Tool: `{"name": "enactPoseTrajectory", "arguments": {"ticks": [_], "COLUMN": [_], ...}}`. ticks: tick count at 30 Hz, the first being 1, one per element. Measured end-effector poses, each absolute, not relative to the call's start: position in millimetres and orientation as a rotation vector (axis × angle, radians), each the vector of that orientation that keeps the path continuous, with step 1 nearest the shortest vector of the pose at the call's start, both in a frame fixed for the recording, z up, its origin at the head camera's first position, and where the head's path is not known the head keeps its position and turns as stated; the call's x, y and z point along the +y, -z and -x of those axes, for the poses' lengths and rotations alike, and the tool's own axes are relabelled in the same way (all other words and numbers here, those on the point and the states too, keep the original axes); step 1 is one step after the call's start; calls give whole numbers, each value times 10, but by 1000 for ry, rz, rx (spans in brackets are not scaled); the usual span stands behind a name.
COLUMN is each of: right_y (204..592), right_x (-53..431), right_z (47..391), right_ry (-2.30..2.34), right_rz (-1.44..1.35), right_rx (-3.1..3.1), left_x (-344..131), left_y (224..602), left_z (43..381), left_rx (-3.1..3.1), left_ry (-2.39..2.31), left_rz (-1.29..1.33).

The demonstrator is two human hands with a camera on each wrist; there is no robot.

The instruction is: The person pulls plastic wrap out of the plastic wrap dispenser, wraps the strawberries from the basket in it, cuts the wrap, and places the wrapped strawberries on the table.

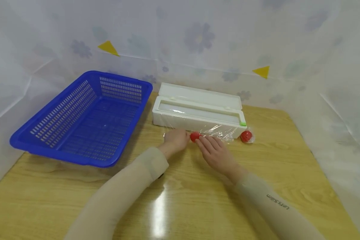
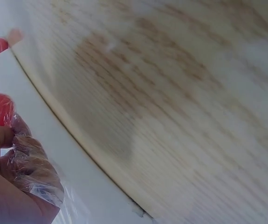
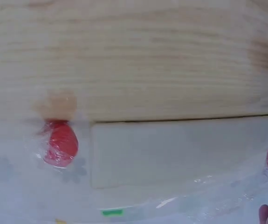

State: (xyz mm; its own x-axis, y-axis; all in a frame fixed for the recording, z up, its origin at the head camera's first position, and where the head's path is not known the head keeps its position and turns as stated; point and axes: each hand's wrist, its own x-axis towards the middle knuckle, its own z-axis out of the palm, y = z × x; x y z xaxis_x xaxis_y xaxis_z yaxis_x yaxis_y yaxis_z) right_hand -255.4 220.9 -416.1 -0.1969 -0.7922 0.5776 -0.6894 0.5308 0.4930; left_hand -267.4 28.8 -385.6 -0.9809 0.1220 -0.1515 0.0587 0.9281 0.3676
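Note:
A red ball (image 1: 195, 136) lies under clear cling film between my two hands, in front of the white box (image 1: 198, 124). My left hand (image 1: 176, 139) is at the ball's left side, fingers curled, gripping crumpled cling film (image 2: 38, 175) right beside it in the left wrist view. From the right, my right hand (image 1: 215, 154) reaches in with extended fingers, fingertips at the ball and the film. The film stretches from the open box over its front side. Past the box's right end sits a second red ball (image 1: 246, 136), wrapped in film.
A large blue plastic basket (image 1: 120, 156) stands at the left on the wooden table (image 1: 192, 206). The box's lid (image 1: 201, 95) is raised at the back, with a green tab (image 1: 243, 124) at its right front corner. Behind hangs a flowered curtain (image 1: 180, 40).

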Motion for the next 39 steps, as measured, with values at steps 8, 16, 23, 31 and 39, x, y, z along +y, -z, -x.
{"name": "enactPoseTrajectory", "arguments": {"ticks": [8,16,23,31,39], "right_y": [4261,4279,4236,4182,4159], "right_x": [2192,2118,2102,2077,2005], "right_z": [2740,2866,2857,2790,2763], "right_ry": [303,326,402,322,206], "right_rz": [-1024,-871,-769,-705,-674], "right_rx": [-2038,-2074,-2248,-2497,-2479], "left_x": [298,287,296,323,239], "left_y": [3811,3744,3719,3721,3849], "left_z": [2673,2675,2670,2607,2561], "left_rx": [2889,2863,2984,3307,3389], "left_ry": [-545,-589,-668,4,279], "left_rz": [-172,-177,-155,-668,-719]}}
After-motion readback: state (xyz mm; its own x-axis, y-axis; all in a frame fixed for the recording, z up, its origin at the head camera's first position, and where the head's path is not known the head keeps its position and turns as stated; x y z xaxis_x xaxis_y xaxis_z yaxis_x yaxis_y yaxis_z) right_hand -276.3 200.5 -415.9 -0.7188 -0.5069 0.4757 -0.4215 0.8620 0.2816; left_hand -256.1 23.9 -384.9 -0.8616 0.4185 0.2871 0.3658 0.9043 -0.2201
